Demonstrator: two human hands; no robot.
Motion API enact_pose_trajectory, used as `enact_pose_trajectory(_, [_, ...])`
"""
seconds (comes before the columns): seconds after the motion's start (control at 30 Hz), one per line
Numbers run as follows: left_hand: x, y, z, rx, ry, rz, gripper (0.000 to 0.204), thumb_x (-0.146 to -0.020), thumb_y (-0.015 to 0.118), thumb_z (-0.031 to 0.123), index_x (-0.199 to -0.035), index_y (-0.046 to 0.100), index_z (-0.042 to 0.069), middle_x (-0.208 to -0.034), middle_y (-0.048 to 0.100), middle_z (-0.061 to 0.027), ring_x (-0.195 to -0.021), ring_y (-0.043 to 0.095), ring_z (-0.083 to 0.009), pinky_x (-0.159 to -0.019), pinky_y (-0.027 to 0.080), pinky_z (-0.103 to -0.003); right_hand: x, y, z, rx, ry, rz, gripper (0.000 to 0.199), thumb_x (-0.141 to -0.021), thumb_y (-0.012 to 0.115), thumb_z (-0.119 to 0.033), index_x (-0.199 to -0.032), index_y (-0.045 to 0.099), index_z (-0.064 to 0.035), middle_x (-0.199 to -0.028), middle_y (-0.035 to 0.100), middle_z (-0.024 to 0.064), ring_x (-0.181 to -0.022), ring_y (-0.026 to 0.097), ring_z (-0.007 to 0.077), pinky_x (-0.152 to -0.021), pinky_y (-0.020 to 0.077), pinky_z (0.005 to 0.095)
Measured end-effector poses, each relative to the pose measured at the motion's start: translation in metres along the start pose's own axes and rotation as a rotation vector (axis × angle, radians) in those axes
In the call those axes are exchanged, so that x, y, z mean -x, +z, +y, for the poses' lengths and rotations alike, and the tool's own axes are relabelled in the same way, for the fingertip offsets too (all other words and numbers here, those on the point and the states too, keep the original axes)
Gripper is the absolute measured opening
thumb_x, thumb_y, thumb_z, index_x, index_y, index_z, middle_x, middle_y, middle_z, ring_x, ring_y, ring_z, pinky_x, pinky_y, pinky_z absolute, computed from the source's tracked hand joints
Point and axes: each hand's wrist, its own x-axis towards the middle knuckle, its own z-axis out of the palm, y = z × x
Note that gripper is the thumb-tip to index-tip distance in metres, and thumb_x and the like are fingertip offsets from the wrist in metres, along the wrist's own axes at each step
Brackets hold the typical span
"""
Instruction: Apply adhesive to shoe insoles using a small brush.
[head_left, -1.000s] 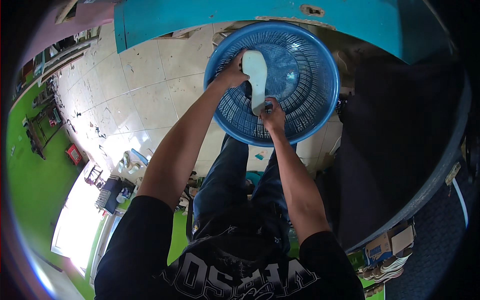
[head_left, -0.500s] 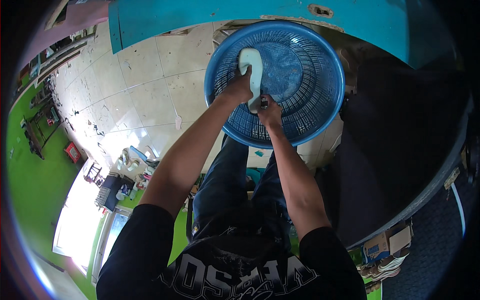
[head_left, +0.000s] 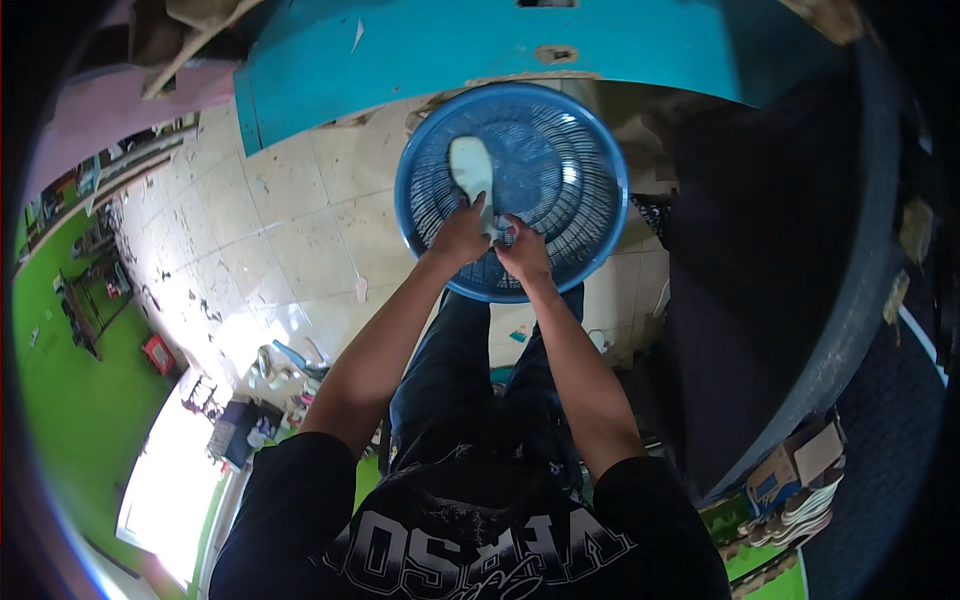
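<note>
A pale, whitish shoe sole (head_left: 470, 165) is held over the blue plastic basket (head_left: 618, 190), its wide rounded end pointing away from me. My left hand (head_left: 460, 236) is closed round the sole's narrower part, thumb lying along its face. Close beside it, my right hand (head_left: 526, 252) has its fingers curled and pinching at the sole's near end. That near end is mostly hidden by my fingers. The round basket has a mesh wall and stands in front of my legs.
A turquoise panel (head_left: 640, 50) with a hole runs beyond the basket. To the right lies a large black surface (head_left: 770, 280) with a grey curved edge. Cardboard boxes (head_left: 790, 465) and stacked soles (head_left: 805, 515) are at lower right. Scraps litter the tiled floor (head_left: 290, 180).
Both hands have come nearer each other at the sole's near end. The sole has turned and shows its broad face more. The whole view has shifted, and the basket looks smaller.
</note>
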Motion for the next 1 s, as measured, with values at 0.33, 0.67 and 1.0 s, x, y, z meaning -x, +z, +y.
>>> enact_pose_trajectory(0.33, [0.111,-0.058,0.143,0.265,0.457,0.186,0.091,-0.094,0.076,0.006,-0.171,0.027,0.016,-0.165,0.045,-0.0221,-0.122,0.071,-0.0357,-0.104,0.057,-0.045,0.117,-0.149,-0.021,-0.375,-0.125,0.334,0.054,-0.089,0.083,-0.005,-0.14,0.066,-0.0063,-0.122,0.077,0.0152,-0.098,0.079,0.0253,-0.088,0.0628,0.0367])
enact_pose_trajectory(0.67, [0.155,-0.008,0.294,0.323,0.71,0.113,0.077,-0.095,0.076,0.003,-0.164,0.043,0.01,-0.157,0.054,-0.0189,-0.112,0.073,-0.0271,-0.088,0.061,-0.039,0.29,-0.301,0.04,-0.56,-0.116,0.793,0.038,-0.093,0.079,-0.007,-0.13,0.071,-0.0022,-0.121,0.077,0.0147,-0.105,0.078,0.0257,-0.094,0.0605,0.0394])
enact_pose_trajectory(1.0, [0.165,0.086,0.504,0.052,1.085,0.217,0.057,-0.092,0.077,0.008,-0.146,0.063,0.009,-0.146,0.061,-0.0169,-0.137,0.056,-0.0391,-0.117,0.044,-0.047,0.384,-0.394,0.15,-0.638,-0.106,1.085,0.029,-0.093,0.075,-0.004,-0.121,0.073,0.0008,-0.112,0.076,0.0163,-0.101,0.077,0.0265,-0.092,0.0605,0.0366])
